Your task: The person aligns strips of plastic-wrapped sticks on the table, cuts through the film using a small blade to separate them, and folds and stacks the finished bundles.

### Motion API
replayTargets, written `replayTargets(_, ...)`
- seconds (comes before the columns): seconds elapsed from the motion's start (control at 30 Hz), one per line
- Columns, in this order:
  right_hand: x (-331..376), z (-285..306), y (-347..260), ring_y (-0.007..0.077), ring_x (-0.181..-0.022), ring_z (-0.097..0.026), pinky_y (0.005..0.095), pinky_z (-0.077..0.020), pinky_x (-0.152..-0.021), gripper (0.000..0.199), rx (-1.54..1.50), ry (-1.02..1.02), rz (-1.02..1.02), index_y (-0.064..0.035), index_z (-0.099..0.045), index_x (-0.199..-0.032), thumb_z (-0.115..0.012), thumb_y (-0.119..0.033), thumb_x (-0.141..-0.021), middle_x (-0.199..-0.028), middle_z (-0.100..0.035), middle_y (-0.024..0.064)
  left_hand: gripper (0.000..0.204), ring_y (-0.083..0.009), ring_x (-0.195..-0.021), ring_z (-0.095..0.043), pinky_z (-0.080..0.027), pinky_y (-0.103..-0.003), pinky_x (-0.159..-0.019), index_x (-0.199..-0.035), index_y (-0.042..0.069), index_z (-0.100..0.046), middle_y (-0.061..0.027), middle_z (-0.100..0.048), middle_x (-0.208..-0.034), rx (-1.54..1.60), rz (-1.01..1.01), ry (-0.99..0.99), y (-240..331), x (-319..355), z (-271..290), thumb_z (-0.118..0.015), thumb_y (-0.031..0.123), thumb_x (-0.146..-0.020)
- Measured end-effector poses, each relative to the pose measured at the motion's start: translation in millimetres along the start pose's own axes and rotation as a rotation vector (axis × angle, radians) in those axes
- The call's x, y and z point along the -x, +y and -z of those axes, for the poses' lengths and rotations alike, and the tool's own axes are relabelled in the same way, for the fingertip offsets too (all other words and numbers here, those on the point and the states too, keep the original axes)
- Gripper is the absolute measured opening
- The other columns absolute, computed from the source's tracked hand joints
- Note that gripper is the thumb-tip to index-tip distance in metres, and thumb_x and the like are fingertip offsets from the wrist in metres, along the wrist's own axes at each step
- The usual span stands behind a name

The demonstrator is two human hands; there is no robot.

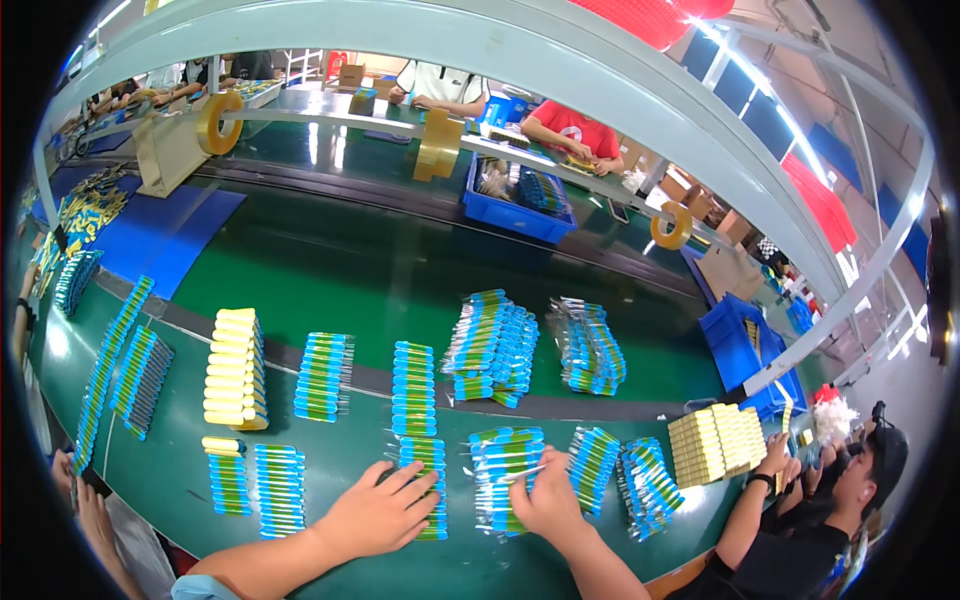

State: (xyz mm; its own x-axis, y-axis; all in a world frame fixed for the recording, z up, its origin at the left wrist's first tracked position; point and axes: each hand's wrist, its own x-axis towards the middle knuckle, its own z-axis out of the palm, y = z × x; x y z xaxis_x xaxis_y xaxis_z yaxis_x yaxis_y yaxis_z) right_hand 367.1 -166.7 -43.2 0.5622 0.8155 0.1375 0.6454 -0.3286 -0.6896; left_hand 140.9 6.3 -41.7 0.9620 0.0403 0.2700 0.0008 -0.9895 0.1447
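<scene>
My left hand (378, 512) lies palm down with its fingers spread. Its fingertips rest on a column of slim blue-and-green packets (428, 462) lying side by side. Closed in a pinch, my right hand (548, 500) holds a thin whitish stick-like piece (524, 473), whose exact kind I cannot make out. The piece is over a wider pile of blue-and-green packets in clear wrap (497, 450). Just right of that hand lies another row of blue-and-green packets (594, 462), with a looser pile (648, 485) beyond it.
Yellow stacked pieces (232, 370) stand on the left, and a larger yellow block (718, 442) at the right. More packets (490, 345) lie farther back. A blue crate (520, 205) is across the conveyor belt (300, 262). A metal frame with tape rolls (437, 145) spans above. Co-workers sit around.
</scene>
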Motion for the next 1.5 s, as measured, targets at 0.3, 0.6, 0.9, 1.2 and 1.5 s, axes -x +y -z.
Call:
replayTargets(0.3, 3, 17, -27, 0.0441, -0.117, -0.050, 0.0515, -0.0404, -0.099, 0.049, 0.385, 0.129, 0.213, 0.0067, -0.041, -0.108, -0.071, -0.026, -0.088, -0.136, -0.044, 0.0330, 0.042, -0.0230, -0.114, -0.059, -0.037, -0.046, -0.097, -0.117, 0.014, -0.067, -0.0044, -0.065, -0.121, 0.316, 0.064, 0.134, -5, 5, 10, -0.071, 0.041, -0.086)
replayTargets(0.6, -19, 46, -37, 0.0312, -0.117, -0.055, 0.0461, -0.0403, -0.104, 0.076, -0.267, 0.016, 0.302, 0.0016, -0.027, -0.122, -0.079, -0.038, -0.085, -0.133, -0.051, 0.0243, 0.054, -0.0382, -0.134, -0.043, -0.029, -0.056, -0.106, -0.128, 0.006, -0.061, -0.0187, -0.051, -0.141, 0.050, 0.440, 0.210, -25, -11, 5, -0.075, 0.036, -0.084)
replayTargets(0.9, 2, 7, -21, 0.0249, -0.061, -0.058, 0.0362, -0.0419, -0.058, 0.041, -0.148, 0.318, 0.677, -0.0102, -0.043, -0.095, -0.081, -0.012, -0.079, -0.079, -0.067, 0.0064, 0.053, -0.0350, -0.139, -0.042, -0.022, -0.047, -0.116, -0.128, 0.005, -0.048, -0.0222, -0.048, -0.146, 0.418, 0.552, 0.249, -37, -1, -16, -0.071, 0.034, -0.090)
replayTargets(1.2, 4, -5, -17, 0.0238, -0.055, -0.058, 0.0351, -0.0419, -0.054, 0.031, -0.229, 0.307, 0.617, -0.0069, -0.051, -0.089, -0.076, 0.004, -0.074, -0.073, -0.065, 0.0058, 0.065, -0.0322, -0.119, -0.059, -0.047, -0.044, -0.101, -0.105, -0.005, -0.072, -0.0254, -0.050, -0.143, 1.210, 0.407, 0.485, -53, 6, -15, -0.040, 0.052, -0.104)
replayTargets(1.5, 7, -3, -18, 0.0247, -0.058, -0.062, 0.0330, -0.0459, -0.056, 0.026, -0.214, 0.419, 0.554, -0.0054, -0.060, -0.094, -0.077, 0.002, -0.076, -0.078, -0.069, 0.0050, 0.077, -0.0123, -0.084, -0.065, -0.056, -0.025, -0.077, -0.138, 0.015, -0.041, -0.0148, -0.045, -0.138, 1.536, 0.485, 0.612, -48, 2, -15, -0.074, -0.017, -0.076)
